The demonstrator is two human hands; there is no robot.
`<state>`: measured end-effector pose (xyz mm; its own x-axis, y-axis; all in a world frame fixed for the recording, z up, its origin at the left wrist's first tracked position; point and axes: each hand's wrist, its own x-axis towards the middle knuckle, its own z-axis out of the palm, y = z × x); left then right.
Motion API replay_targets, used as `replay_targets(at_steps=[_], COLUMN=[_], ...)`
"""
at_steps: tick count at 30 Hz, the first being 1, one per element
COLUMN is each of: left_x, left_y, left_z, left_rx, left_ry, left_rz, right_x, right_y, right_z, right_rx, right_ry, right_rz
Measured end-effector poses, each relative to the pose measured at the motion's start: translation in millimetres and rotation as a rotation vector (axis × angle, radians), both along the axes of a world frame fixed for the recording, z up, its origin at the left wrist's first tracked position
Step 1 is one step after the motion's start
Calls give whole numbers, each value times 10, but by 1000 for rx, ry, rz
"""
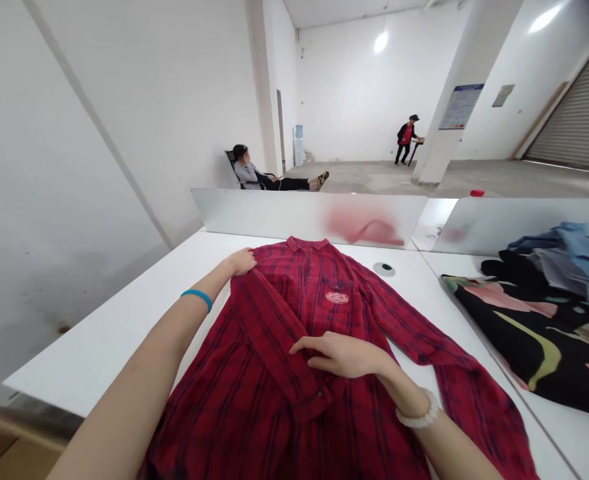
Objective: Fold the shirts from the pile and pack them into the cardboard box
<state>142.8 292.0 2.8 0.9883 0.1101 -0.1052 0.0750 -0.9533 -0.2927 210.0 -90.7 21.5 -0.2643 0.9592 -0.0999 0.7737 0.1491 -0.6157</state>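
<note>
A red and dark plaid button-up shirt (334,327) lies front up on the white table, its collar toward the far side. A round emblem marks its chest pocket. One sleeve (274,333) is folded diagonally across the body; the other stretches out to the right. My left hand (243,261), with a blue band on that forearm, is closed on the shirt at the left shoulder. My right hand (347,355), a pale beaded bracelet on its wrist, rests over the folded sleeve near the cuff, fingers apart.
A frosted divider (269,212) runs along the back of the table (94,340). A black floral cloth (539,333) and a heap of garments (574,257) lie at the right. A round table grommet (384,269) sits beyond the shirt. Two people are farther off, one seated, one standing.
</note>
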Motion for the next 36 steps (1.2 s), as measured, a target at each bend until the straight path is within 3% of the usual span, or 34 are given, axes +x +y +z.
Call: replay_targets(at_steps=[4, 7, 12, 16, 19, 22, 26, 32, 36], left_x=[204, 266, 250, 197, 75, -188, -773, -1821, -2380], left_y=[2, -103, -334, -576, -849, -1148, -1413, -1521, -1751], left_z=[23, -72, -233, -152, -39, 28, -22, -306, -471], left_rx=[74, 92, 91, 82, 62, 21, -35, -119, -176], left_ry=[-5, -16, -50, -97, -111, -114, -150, -242, -337], left_rz=[8, 23, 10, -83, -161, -219, -185, 143, 347], right_x=[66, 10, -145, -248, -339, -420, -435, -400, -384], right_y=[-27, 6, 25, 41, 145, 273, 340, 335, 417], right_z=[-70, -224, -310, -351, -532, -802, -1047, -1057, -1061], right_rx=[-61, 2, -38, 34, 190, 310, 329, 273, 253], right_ry=[-263, -428, -518, -624, -589, -552, -540, -540, -540], right_rz=[-45, -161, -187, -301, -328, -357, -359, -355, -379])
